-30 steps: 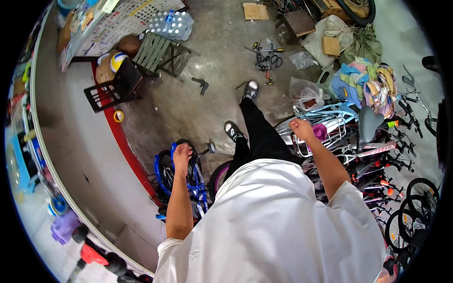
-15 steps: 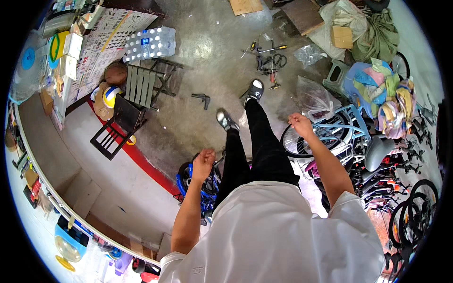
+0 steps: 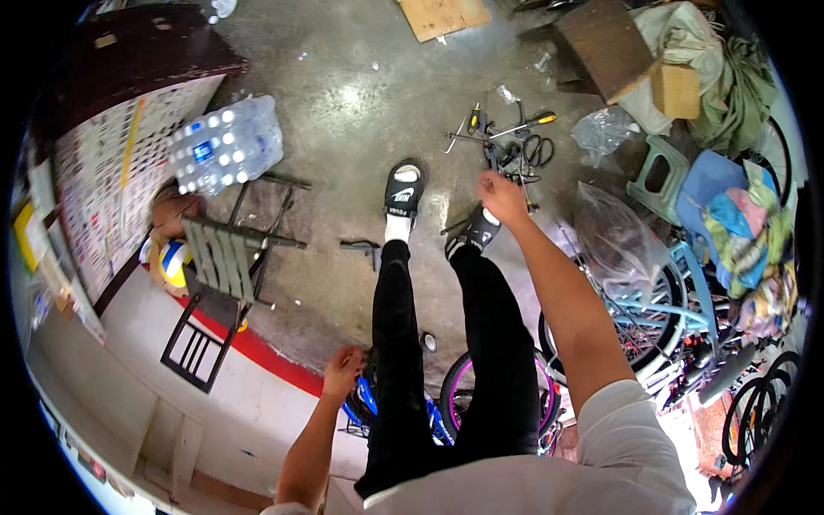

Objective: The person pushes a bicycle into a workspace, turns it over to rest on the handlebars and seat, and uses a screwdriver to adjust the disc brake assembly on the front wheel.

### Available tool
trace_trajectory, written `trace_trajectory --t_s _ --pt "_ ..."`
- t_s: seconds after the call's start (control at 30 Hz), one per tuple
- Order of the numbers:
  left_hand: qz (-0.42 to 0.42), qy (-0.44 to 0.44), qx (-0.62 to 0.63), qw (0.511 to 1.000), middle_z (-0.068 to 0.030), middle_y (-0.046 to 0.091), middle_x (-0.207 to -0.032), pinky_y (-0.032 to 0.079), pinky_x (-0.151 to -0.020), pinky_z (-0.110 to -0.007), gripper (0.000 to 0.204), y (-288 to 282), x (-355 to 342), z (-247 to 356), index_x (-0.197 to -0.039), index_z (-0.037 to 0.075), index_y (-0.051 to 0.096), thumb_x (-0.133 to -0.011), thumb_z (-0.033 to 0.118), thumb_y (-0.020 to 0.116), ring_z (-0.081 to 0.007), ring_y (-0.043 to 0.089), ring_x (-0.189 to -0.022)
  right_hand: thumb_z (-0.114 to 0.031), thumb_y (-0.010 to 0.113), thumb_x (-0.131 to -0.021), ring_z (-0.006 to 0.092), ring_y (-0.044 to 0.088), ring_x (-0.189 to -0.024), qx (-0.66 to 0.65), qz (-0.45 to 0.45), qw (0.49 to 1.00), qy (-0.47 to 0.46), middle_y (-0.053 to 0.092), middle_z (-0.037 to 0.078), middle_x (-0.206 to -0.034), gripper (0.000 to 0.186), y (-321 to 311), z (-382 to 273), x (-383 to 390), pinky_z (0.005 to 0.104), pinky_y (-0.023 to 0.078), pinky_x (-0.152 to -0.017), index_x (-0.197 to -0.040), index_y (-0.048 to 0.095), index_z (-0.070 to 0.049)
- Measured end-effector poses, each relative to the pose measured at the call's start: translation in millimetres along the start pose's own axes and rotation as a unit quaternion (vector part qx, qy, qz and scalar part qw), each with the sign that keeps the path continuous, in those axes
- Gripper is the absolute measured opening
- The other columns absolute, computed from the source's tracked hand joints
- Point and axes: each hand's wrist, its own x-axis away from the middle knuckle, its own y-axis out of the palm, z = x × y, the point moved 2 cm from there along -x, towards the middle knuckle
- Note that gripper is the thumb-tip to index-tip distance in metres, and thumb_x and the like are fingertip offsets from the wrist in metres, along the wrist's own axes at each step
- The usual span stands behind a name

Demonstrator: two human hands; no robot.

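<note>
My left hand (image 3: 343,369) hangs loosely open with fingers slightly bent, over a blue bicycle frame (image 3: 364,393) lying low behind it; I see nothing in it. My right hand (image 3: 503,196) is also loosely open and empty, held above my right slide sandal (image 3: 463,236). My left black-and-white sandal (image 3: 404,182) steps ahead of the right. Beyond my right hand lies a pile of hand tools (image 3: 513,156) on the concrete floor (image 3: 326,172). A black angled piece (image 3: 359,245) lies left of my feet. A pink-rimmed wheel (image 3: 455,386) is behind my legs.
Left stand a slatted folding chair (image 3: 219,257), bottled-water pack (image 3: 225,146) and volleyball (image 3: 172,262) beside a red-banded wall edge. Right are bicycles (image 3: 678,318), a green stool (image 3: 654,176), a tub of cloths (image 3: 730,215), sacks (image 3: 734,86) and boxes (image 3: 675,90). Cardboard (image 3: 442,13) lies ahead.
I have walked forward, nearer the tools; my left foot now leads. My right hand has swung forward and leftward, while the chairs and water pack sit lower in the view.
</note>
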Motion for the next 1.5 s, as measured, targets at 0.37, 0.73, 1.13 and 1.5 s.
trace_trajectory --t_s 0.37,0.73,1.13,1.5 --pt "0.049 -0.141 0.006 0.989 -0.012 0.076 -0.111 0.059 -0.083 -0.036 0.033 -41 -7 -32 -0.127 0.003 0.068 -0.109 0.031 0.061 -0.0207 0.072 -0.096 -0.043 0.067 -0.093 0.044 0.074 -0.108 0.11 0.157 0.964 0.184 0.074 0.025 -0.117 0.059 66 -5 -214 0.054 0.059 -0.092 -0.139 0.045 -0.014" --pt "0.017 -0.042 0.017 0.999 -0.0102 0.076 -0.111 0.058 -0.084 -0.034 0.035 -23 0 28 -0.131 0.002 0.066 -0.108 0.028 0.063 -0.0185 0.072 -0.095 -0.04 0.072 -0.087 0.0308 0.078 -0.075 -0.169 0.134 0.97 0.11 0.078 0.011 -0.086 0.049 35 -31 -99 0.0435 0.061 -0.074 -0.131 0.059 -0.021" --pt "-0.058 0.123 -0.184 0.974 -0.0083 0.077 -0.109 0.057 -0.077 -0.03 0.032 -29 81 158 -0.127 0.004 0.068 -0.106 0.027 0.065 -0.0181 0.074 -0.094 -0.004 0.068 -0.095 0.0085 0.066 -0.092 -0.609 0.124 0.783 -0.011 0.071 0.0 -0.109 0.031 -85 -57 242 0.0271 0.052 -0.068 -0.122 0.056 -0.014" --pt "-0.075 0.195 -0.502 0.839 -0.0058 0.071 -0.088 0.048 -0.048 -0.031 0.022 -42 18 375 -0.11 0.005 0.068 -0.1 0.024 0.065 -0.0148 0.064 -0.062 -0.019 0.073 -0.088 0.0386 0.071 -0.101 -0.358 0.388 0.815 0.238 0.075 0.017 -0.105 0.034 -26 48 565 0.049 0.055 -0.086 -0.12 0.061 -0.014"
